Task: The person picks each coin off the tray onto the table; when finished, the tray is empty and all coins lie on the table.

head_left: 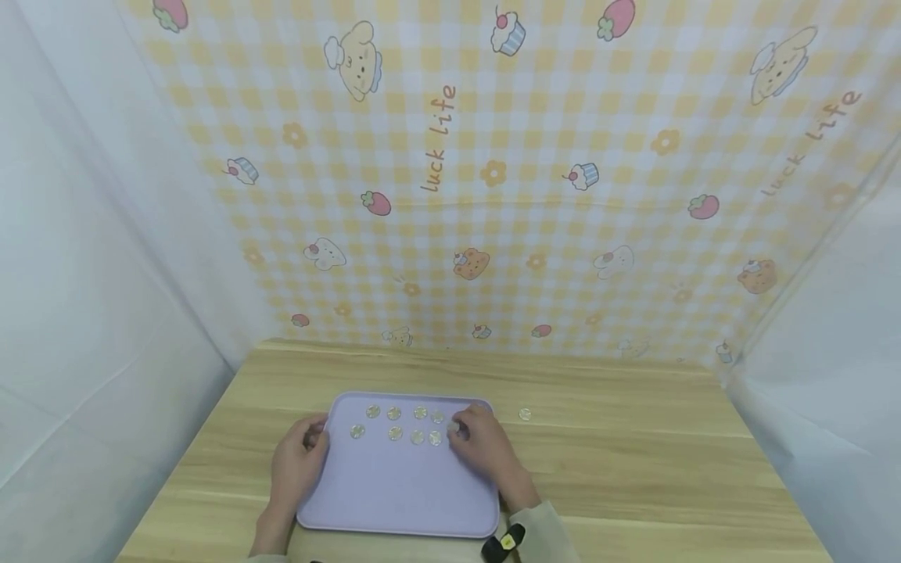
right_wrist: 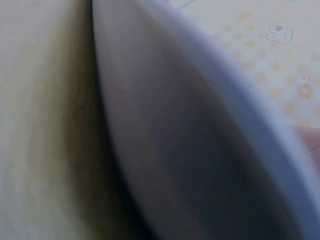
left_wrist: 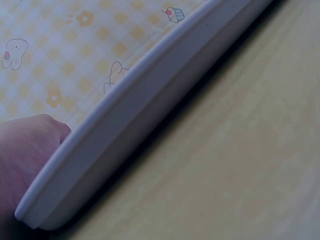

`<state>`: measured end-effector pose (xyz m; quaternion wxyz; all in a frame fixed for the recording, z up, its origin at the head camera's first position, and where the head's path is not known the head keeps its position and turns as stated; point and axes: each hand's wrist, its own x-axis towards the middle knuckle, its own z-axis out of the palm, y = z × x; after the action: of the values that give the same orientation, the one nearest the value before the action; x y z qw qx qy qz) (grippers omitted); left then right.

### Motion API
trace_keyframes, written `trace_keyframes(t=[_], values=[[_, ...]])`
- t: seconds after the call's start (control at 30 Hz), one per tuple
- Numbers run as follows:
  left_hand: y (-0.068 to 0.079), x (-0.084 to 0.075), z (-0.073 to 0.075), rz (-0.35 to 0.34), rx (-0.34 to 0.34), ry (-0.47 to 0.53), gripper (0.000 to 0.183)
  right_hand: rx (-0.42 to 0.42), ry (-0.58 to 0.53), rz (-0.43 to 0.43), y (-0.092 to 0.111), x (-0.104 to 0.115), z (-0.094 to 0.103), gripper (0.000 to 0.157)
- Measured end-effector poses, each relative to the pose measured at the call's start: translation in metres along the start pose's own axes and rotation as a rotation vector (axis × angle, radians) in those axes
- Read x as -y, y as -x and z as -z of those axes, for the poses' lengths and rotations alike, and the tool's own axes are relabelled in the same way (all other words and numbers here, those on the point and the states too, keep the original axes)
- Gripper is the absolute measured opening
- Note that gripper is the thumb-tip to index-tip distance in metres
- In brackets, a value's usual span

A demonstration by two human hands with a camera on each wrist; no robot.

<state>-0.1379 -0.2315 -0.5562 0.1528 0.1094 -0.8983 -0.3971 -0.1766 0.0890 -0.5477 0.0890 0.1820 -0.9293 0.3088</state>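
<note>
Eight shiny discs [head_left: 395, 433] lie toward the tray's [head_left: 401, 493] far edge, one disc [head_left: 524, 414] right of it on the worktop [head_left: 619, 453], the right hand [head_left: 484, 444] pinching another [head_left: 453, 427], partly hidden, the left hand [head_left: 297, 463] gripping the tray's left edge.

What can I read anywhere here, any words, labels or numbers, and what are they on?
"luck life": left of centre on the yellow-checked backdrop
"luck life": again, towards its right side
Coins: any markings too small to read
Yellow patch on the black wrist device: too small to read
</note>
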Motion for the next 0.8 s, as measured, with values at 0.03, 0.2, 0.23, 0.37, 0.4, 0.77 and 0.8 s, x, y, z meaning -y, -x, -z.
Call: trace_keyframes(t=[0.03,0.2,0.23,0.37,0.4,0.77,0.8], values=[[-0.0001,-0.0001,-0.0002,0.003,0.004,-0.002,0.03,-0.003,0.012,-0.002,0.0004,0.0003,-0.0003,0.021],[-0.0021,0.0003,-0.0014,0.027,0.024,-0.022,0.031,-0.042,0.061,0.032,0.0012,0.0015,0.0,0.014],[-0.0025,0.0005,-0.0016,0.03,0.026,-0.025,0.032,-0.047,0.066,0.038,0.0011,0.0016,0.0001,0.013],[-0.0035,0.0008,-0.0022,0.034,0.021,-0.025,0.032,-0.052,0.073,0.048,0.0001,0.0016,0.001,0.011],[-0.0035,0.0006,-0.0022,0.036,0.02,-0.024,0.032,-0.051,0.075,0.05,-0.0003,0.0013,0.0011,0.01],[-0.0018,0.0016,-0.0028,0.025,0.008,-0.021,0.031,-0.057,0.087,0.056,0.0009,-0.0017,-0.0009,0.013],[-0.0019,0.0016,-0.003,0.025,0.007,-0.022,0.031,-0.057,0.086,0.058,0.001,-0.0019,-0.0009,0.013]])
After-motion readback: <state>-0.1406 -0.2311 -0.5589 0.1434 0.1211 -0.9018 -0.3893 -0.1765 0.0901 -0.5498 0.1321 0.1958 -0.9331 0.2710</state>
